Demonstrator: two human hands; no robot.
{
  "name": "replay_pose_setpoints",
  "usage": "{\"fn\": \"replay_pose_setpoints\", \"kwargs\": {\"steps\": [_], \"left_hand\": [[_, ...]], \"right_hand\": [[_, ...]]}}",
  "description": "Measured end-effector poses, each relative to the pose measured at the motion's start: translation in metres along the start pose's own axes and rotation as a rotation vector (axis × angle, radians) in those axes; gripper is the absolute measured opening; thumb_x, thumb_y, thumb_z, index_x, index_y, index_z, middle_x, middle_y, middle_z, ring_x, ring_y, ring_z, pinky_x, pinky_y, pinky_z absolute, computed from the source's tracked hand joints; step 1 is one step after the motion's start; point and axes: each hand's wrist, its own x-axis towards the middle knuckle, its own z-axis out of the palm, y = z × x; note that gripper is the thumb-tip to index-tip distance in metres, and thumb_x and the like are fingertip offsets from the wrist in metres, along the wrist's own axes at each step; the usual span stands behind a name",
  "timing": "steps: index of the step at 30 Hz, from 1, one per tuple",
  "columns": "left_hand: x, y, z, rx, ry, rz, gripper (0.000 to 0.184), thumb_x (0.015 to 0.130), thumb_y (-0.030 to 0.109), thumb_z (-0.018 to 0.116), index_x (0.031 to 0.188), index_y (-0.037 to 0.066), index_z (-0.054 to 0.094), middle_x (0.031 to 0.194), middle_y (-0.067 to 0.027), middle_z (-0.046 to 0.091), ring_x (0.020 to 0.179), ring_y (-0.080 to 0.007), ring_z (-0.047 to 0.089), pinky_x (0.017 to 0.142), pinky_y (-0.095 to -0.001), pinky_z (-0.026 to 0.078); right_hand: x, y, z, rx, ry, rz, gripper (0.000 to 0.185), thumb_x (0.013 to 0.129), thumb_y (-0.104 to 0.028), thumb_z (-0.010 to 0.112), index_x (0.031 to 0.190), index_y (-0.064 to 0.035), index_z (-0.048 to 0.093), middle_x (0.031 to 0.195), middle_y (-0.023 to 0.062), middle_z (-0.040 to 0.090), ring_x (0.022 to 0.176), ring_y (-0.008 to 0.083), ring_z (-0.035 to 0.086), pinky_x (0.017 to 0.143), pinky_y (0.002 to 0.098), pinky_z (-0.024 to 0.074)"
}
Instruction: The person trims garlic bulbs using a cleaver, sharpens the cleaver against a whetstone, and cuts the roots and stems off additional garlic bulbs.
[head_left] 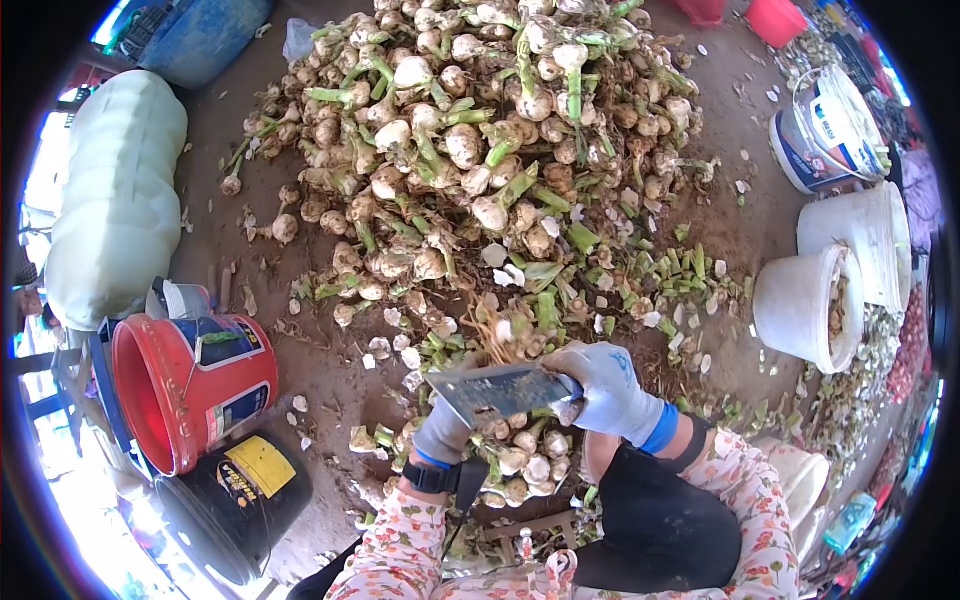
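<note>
My right hand (612, 392), in a pale glove with a blue cuff, is wrapped round the handle of a broad-bladed knife (497, 391). The blade reaches left across my left hand (443, 432), which is also gloved and looks closed. That hand's fingers are mostly behind the blade, so what they grip is hidden. Brown stringy roots (490, 332) show just above the blade. Below the knife, between my knees, lie trimmed garlic bulbs (530, 462). In front rises a large heap of garlic bulbs (465, 147) with green stalks and dirty roots.
Cut stalk pieces (685, 265) and pale slices litter the ground. On the left are a red bucket (215, 375), a black bucket (240, 505) and a large pale plastic container (120, 200). White buckets (790, 305) stand on the right; a blue tub (205, 40) is at the upper left.
</note>
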Motion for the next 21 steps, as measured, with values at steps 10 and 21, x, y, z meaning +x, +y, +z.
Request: {"fn": "replay_pose_setpoints", "kwargs": {"steps": [10,21], "left_hand": [[-0.011,-0.022,-0.003,0.008,0.075,-0.084,0.048,0.069,0.006,0.05,0.116,-0.004,0.054,0.103,-0.007,0.063,0.086,-0.0141,0.061,0.078,-0.0257,0.048],[-0.008,-0.012,-0.002,0.059,-0.088,-0.082,0.074,0.069,0.002,0.07,0.134,-0.001,0.035,0.114,-0.0051,0.054,0.101,-0.0147,0.054,0.089,-0.029,0.044]], "right_hand": [[-0.01,-0.003,-0.001,0.054,-0.006,0.14,0.025,0.067,-0.018,0.067,0.091,-0.0127,0.062,0.072,0.0089,0.06,0.068,0.031,0.061,0.059,0.0386,0.0475],[-0.012,0.009,0.002,0.207,0.013,0.397,0.023,0.073,-0.016,0.069,0.093,-0.0072,0.061,0.071,0.011,0.057,0.062,0.0259,0.06,0.057,0.0339,0.0456]]}}
